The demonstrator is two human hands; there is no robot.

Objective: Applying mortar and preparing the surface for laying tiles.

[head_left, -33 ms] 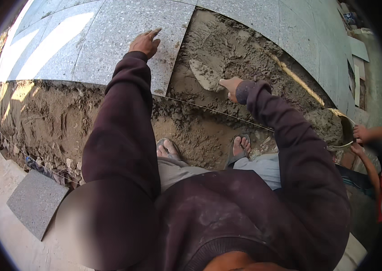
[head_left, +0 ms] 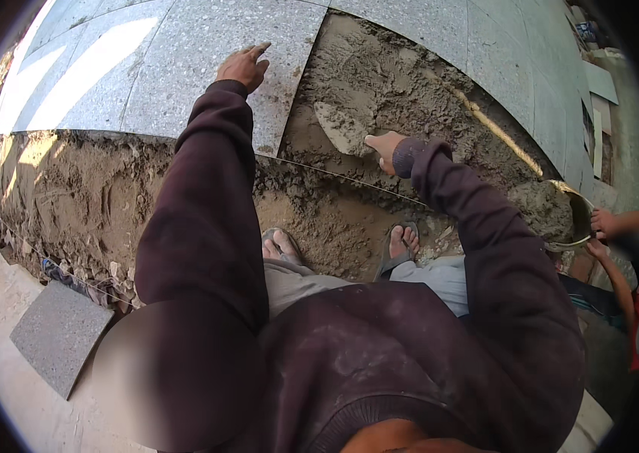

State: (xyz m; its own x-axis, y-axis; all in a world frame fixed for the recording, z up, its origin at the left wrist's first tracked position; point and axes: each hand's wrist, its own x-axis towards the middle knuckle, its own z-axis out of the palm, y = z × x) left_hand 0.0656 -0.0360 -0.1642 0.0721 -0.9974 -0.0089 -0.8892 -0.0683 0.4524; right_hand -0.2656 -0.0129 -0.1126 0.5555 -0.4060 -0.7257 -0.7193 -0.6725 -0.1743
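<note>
From where I stand, the person's right hand [head_left: 384,151] is closed in a fist around the handle of a pointed, mortar-smeared trowel [head_left: 342,130], the handle itself mostly hidden by the fingers. The trowel lies low over the rough, wet grey-brown mortar bed [head_left: 410,83], near its left end, just beside the straight edge of a large grey speckled stone tile [head_left: 206,49]. Its tip points away from the person and to their left, toward that tile's edge, and its long axis runs on a slant from there back down to the right, to the fist. The blade's broad face is turned upward and coated in mortar; I can't tell whether its underside presses into the bed.

The left hand [head_left: 244,68] is on that speckled tile, palm down, fingers loosely spread, gripping nothing. A thin pale string [head_left: 364,182] stretches along the near side of the bed, passing close by the tile's near corner. More grey slabs [head_left: 504,57] border the bed on its far side.

Over on the right, a co-worker's hands [head_left: 603,226] hold a round-rimmed container [head_left: 580,219] lying on its side, its mouth toward a heap of mortar. Down to the left, a loose grey square tile [head_left: 61,338] rests aslant on the pale floor [head_left: 2,340].
</note>
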